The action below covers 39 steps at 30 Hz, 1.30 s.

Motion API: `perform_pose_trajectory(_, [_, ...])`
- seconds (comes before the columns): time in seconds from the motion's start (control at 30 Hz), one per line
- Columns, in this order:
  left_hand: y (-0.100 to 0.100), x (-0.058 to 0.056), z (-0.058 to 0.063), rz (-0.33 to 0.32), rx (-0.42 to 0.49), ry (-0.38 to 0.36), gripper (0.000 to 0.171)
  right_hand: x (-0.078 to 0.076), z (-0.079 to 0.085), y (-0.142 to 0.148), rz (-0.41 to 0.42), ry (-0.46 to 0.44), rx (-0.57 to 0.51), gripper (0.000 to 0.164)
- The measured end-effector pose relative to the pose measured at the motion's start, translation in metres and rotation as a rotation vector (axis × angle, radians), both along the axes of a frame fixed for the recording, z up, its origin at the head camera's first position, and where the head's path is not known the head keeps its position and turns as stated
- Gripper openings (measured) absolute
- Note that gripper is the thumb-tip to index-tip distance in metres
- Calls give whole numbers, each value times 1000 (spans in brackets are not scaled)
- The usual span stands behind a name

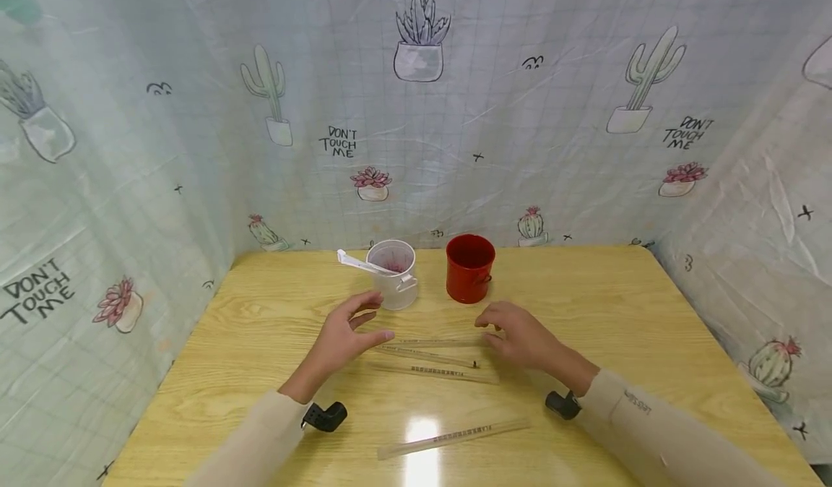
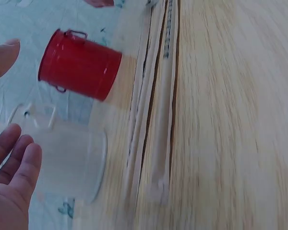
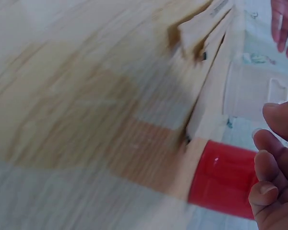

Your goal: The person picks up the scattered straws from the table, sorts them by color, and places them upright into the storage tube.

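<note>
My left hand (image 1: pixel 344 335) hovers in front of the white bucket (image 1: pixel 398 292), thumb and fingers apart, holding nothing. Loosely bent fingers of my right hand (image 1: pixel 520 334) hang by the right ends of three long, thin paper-wrapped sticks (image 1: pixel 435 372); nothing is in its grasp. Dark print runs along the wrappers, and what they contain is hidden. Behind the right hand stands a red bucket (image 1: pixel 469 277) with small side handles, seen in the left wrist view (image 2: pixel 80 64) too. A white strip with a bent end (image 1: pixel 357 261) leans out over the white bucket's left rim.
Another paper-wrapped stick (image 1: pixel 455 438) lies nearer the front of the wooden table (image 1: pixel 585 306), beside a bright glare spot. A cactus-print sheet (image 1: pixel 481 111) hangs close behind the buckets and along both sides. Each wrist carries a small black device (image 1: pixel 325 416).
</note>
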<state>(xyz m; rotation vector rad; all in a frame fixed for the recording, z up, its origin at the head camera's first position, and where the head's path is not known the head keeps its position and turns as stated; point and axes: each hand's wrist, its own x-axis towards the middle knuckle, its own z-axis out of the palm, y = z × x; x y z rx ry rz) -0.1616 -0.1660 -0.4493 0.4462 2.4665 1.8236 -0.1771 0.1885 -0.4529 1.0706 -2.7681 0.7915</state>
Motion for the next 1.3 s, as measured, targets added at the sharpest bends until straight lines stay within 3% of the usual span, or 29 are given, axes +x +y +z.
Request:
perform_pose_trajectory(0.27, [43,-11,4,-105,51,53,79,1,-10,11,-8,-12,21,16])
perform_pose_trajectory(0.43, [64,-17,8,-119,64,76,78,2,-12,12,-6,-5,30,15])
perform_pose_trajectory(0.7, [96,-37,18,-50,53,96,79,-3,-17,9,-29,-14,39,16])
perform_pose_trajectory(0.97, [119,-61,21,39,75,61,86,-9,-21,1,-47,-48,43,17])
perform_pose_trajectory(1.3, [132,-83,21,88,66,42,98,-16,-28,-5,1,-35,31,18])
